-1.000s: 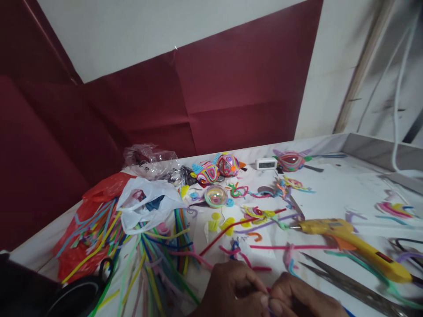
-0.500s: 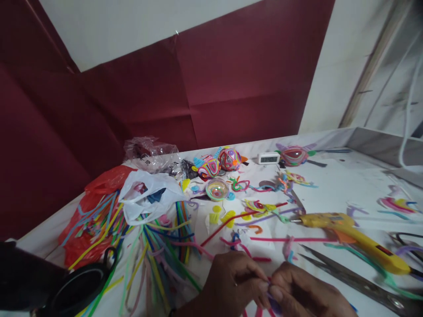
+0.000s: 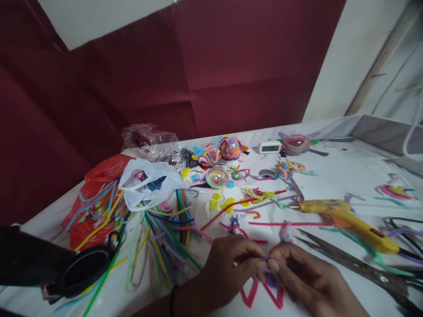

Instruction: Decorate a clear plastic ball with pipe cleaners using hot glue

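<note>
At the lower middle my left hand (image 3: 231, 266) and my right hand (image 3: 304, 275) meet, fingertips nearly touching. Both pinch a small purple pipe cleaner piece (image 3: 270, 278), part of which shows below the fingers. Under it, bent pink pipe cleaners (image 3: 249, 296) form zigzag points; whether they are joined to the purple piece is hidden by my hands. Right of my right hand lie large scissors (image 3: 350, 259) with parted blades. Beyond them rests a yellow hot glue gun (image 3: 360, 226), its nozzle pointing left.
Pipe cleaners (image 3: 158, 251) spill from a white plastic bag (image 3: 148, 180) and a red bag (image 3: 102, 171) at left. A black round-rimmed object (image 3: 86, 268) stands near left. Behind are colourful decorated balls (image 3: 231, 147), a clear dome (image 3: 217, 177) and a small digital clock (image 3: 270, 147).
The view has tilted down, so the tabletop things sit higher in the picture. Both hands show more fully, still pinching the purple piece, and more of the pink zigzag is visible.
</note>
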Motion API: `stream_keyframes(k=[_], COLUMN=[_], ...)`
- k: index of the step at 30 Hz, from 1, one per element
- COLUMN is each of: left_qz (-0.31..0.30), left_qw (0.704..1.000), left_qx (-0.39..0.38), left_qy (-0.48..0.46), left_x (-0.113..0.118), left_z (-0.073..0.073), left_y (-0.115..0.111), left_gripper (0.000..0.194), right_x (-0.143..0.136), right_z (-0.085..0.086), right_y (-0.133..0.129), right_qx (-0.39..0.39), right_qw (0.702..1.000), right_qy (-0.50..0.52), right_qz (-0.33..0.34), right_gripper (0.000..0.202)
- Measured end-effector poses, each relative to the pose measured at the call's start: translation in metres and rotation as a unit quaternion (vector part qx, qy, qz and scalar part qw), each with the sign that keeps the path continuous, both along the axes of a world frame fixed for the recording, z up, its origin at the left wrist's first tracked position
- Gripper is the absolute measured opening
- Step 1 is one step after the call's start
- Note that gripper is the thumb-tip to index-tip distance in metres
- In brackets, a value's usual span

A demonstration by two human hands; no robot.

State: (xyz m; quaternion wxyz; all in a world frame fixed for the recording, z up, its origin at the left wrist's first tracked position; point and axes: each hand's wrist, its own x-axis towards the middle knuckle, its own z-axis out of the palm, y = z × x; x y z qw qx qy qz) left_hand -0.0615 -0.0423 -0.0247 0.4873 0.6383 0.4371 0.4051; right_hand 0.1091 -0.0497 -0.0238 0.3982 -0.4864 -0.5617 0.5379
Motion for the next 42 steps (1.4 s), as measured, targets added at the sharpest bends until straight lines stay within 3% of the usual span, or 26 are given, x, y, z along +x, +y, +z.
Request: stream_keyframes(k=[4, 7, 15, 21, 26, 35, 38, 42], left_qz=[0.005, 0.012, 0.023, 0.02, 0.028, 0.035, 0.032, 0.033], left_qw=[0.996, 0.993, 0.989, 0.988, 0.988, 0.993, 0.993, 0.993], left_qx=[-0.069, -0.107, -0.143, -0.148, -0.143, -0.111, -0.108, -0.106], left_qy=[-0.051, -0.038, -0.022, -0.039, -0.047, -0.036, -0.042, -0.05], left_x=[0.002, 0.002, 0.006, 0.009, 0.008, 0.009, 0.008, 0.008], left_z=[0.0, -0.001, 0.002, 0.004, 0.0, -0.003, -0.004, -0.005], left_y=[0.0, 0.003, 0.004, -0.001, -0.002, -0.003, -0.003, -0.001], left_gripper=[0.014, 0.014, 0.014, 0.013, 0.011, 0.008, 0.008, 0.01], right_x=[0.002, 0.002, 0.002, 0.004, 0.01, 0.015, 0.015, 0.007], right_z=[-0.002, -0.004, -0.006, -0.009, -0.016, -0.029, -0.028, -0.017], right_y=[0.005, 0.009, 0.009, 0.004, 0.009, 0.011, 0.009, 0.004], right_qx=[0.0, -0.003, -0.025, -0.024, -0.015, -0.011, -0.018, -0.017], right_qw=[1.0, 0.998, 0.996, 1.0, 0.999, 0.998, 0.997, 0.999], right_qy=[0.027, 0.061, 0.076, 0.008, -0.029, -0.035, -0.036, -0.021], right_qz=[0.002, 0.019, 0.032, -0.006, 0.039, 0.05, 0.064, 0.023], right_gripper=[0.041, 0.04, 0.042, 0.038, 0.041, 0.035, 0.035, 0.032])
